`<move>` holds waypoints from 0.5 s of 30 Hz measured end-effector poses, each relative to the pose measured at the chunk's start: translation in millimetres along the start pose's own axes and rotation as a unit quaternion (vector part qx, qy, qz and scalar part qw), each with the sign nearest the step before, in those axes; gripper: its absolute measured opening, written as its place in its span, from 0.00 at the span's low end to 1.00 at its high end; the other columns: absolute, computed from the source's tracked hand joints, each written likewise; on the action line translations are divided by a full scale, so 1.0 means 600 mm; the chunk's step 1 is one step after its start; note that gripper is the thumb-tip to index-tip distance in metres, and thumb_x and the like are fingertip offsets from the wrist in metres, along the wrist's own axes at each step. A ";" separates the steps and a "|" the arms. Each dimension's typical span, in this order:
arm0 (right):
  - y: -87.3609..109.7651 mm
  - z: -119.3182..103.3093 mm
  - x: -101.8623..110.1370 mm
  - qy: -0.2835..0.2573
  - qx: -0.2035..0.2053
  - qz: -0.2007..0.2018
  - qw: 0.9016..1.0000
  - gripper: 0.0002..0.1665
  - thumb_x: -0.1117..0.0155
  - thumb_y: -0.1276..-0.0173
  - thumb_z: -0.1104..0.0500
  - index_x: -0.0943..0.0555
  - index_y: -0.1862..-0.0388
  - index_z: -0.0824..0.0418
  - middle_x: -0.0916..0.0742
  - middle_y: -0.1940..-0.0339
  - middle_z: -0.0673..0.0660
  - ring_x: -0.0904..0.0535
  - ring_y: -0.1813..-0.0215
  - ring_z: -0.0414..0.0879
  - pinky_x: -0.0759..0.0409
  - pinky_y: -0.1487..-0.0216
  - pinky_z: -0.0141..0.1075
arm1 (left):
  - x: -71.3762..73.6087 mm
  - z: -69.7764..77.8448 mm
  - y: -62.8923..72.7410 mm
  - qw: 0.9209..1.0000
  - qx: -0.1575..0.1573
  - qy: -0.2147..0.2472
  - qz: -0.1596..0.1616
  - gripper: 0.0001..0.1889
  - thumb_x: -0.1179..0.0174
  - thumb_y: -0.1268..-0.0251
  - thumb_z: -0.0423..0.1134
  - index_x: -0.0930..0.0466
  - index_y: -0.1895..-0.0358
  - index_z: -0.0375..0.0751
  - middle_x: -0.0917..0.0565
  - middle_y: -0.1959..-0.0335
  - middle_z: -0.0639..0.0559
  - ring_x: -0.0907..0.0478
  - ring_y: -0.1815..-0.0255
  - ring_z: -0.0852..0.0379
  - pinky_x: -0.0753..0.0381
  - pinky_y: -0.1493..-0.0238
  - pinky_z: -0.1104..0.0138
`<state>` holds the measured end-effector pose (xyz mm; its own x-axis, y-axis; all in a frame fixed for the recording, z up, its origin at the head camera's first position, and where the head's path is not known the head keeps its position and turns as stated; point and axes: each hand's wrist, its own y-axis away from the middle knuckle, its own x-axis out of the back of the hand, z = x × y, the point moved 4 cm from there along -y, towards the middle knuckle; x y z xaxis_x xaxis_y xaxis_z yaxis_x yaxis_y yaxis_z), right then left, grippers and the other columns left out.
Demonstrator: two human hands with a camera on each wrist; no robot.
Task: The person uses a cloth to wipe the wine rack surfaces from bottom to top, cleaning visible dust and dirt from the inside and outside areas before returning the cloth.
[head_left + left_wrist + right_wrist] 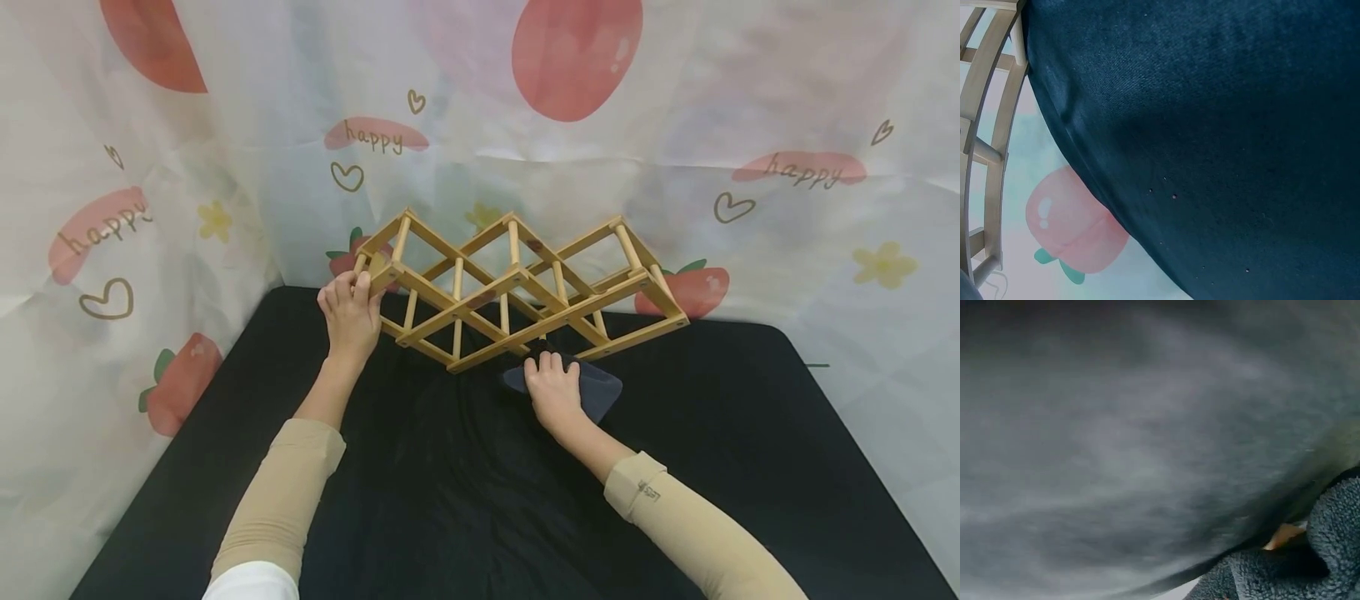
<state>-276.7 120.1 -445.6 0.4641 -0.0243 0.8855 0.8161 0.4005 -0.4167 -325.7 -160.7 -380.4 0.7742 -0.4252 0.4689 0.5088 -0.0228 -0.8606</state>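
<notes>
A light wooden lattice wine rack (461, 308), with crossed slats joined by round dowels, stands tilted at the far side of the table. My left hand (351, 321) grips its left end, fingers over the corner. In the left wrist view, only part of the rack (1004, 125) shows, along the left edge. My right hand (555, 390) holds a dark blue-grey cloth (600, 392) at the rack's lower front slats, right of the middle. Close up in the right wrist view, the cloth (1341, 512) has a fluffy weave; the fingertips are mostly hidden by it.
Black fabric covers the table (435, 467), wrinkled near the middle. Right behind the rack hangs a pale curtain (465, 158) printed with fruit, hearts and lettering; it also runs along both sides.
</notes>
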 end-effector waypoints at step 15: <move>-0.008 -0.011 0.008 -0.021 0.026 0.071 0.997 0.08 0.39 0.43 0.68 0.25 0.64 0.64 0.24 0.65 0.64 0.31 0.65 0.55 0.36 0.68 0.47 | 0.000 0.001 0.000 1.000 0.008 -0.001 -0.008 0.17 0.56 0.33 0.49 0.39 0.53 0.39 0.38 0.57 0.40 0.43 0.56 0.40 0.46 0.53 0.48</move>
<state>-276.1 112.3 -440.5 0.5577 0.0732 0.8268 0.7239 0.4445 -0.5277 -325.2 -160.3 -380.4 0.7658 -0.4239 0.4836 0.5277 -0.0155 -0.8493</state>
